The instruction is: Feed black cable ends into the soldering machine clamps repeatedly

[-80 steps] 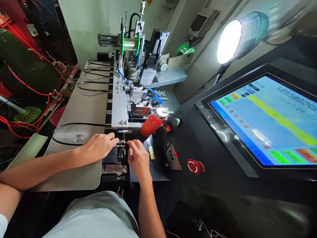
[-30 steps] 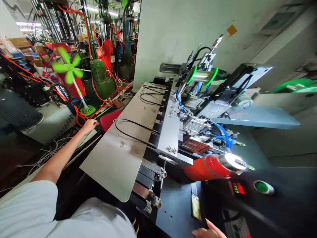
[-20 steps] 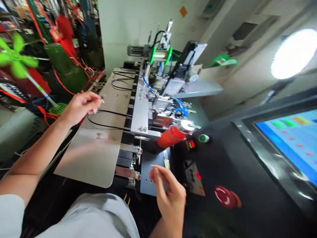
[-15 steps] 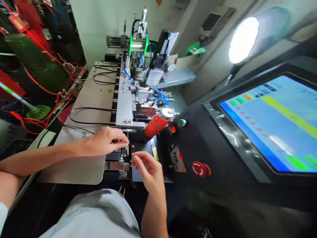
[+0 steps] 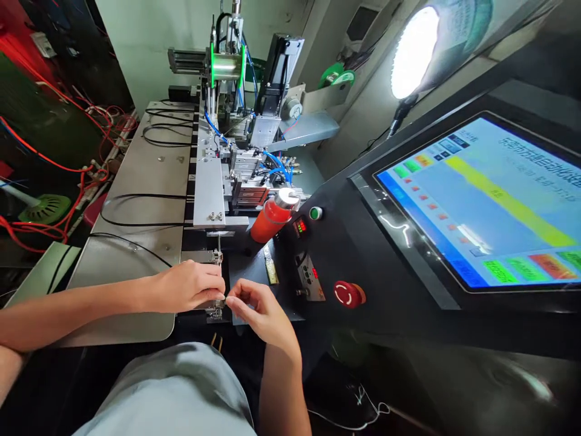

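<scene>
My left hand (image 5: 193, 286) reaches over the metal table, its fingers pinched at the end of a small metal fixture (image 5: 214, 314). From the other side my right hand (image 5: 258, 310) meets it, thumb and forefinger pressed together beside the left fingertips. Whatever lies between the fingertips is too small and covered to name. Just beyond the hands, a metal clamp block (image 5: 218, 257) shows on the machine's near end. A black cable (image 5: 149, 253) runs across the table and passes behind my left hand.
An orange-red bottle (image 5: 270, 219) stands tilted in view beyond my right hand. Right of it are a green button (image 5: 315, 213), a red emergency stop knob (image 5: 348, 294) and a lit touchscreen (image 5: 476, 206). A machine with a wire spool (image 5: 227, 66) extends away. Several black cables loop over the metal table (image 5: 136, 181).
My left hand has come down toward me, and both hands' fingertips now meet at the fixture, where they were apart before. The camera view has shifted, moving the machine and screen left.
</scene>
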Available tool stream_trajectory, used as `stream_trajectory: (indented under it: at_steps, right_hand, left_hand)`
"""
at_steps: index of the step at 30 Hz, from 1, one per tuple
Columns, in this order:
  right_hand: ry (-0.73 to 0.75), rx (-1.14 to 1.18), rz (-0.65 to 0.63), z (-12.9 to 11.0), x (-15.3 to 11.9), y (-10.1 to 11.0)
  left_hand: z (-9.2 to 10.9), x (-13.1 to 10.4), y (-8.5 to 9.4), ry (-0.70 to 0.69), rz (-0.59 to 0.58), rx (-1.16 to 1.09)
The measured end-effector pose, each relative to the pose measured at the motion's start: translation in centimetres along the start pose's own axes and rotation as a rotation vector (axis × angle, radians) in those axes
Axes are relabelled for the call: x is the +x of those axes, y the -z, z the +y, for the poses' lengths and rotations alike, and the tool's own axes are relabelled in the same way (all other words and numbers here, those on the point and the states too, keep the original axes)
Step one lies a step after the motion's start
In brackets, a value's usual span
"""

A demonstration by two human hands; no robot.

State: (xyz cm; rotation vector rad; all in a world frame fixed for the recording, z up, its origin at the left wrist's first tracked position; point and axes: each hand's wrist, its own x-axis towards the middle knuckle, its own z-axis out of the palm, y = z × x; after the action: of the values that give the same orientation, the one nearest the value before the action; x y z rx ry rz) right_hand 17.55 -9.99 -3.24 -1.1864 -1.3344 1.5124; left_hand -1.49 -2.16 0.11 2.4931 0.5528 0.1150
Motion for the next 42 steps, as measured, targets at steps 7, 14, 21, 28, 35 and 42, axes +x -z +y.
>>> stream_trajectory:
  at_steps: [7,14,21,28,35,42]
  right_hand:
    - [0.407,-0.149,0.694,0.2,1.7,-4.2]
    - [0.553,-0.213,0.917,1.9,2.3,-6.8]
    - [0.506,-0.113,0.842,1.4,2.3,-6.6]
    - [0.32,-0.099,0.728,1.7,2.3,-4.0]
    - [0.246,-0.095,0.844,2.3,1.9,-2.9]
    - [0.225,-0.113,0.824,2.4,2.1,-3.1]
  left_hand:
    - [0.8,0.6,0.6,0.152,0.361,-0.278]
    - [1.4,0.4,0.5,0.128,0.419,-0.343]
    - [1.4,0.5,0.3,0.175,0.389,-0.402]
    - [-0.5,0.9,1.5,0.388,0.33,-0.233]
    - [-1.9,1.3,1.2,0.524,0.191,-0.16]
    - [-2.0,1.6,0.9,0.517,0.183,-0.131]
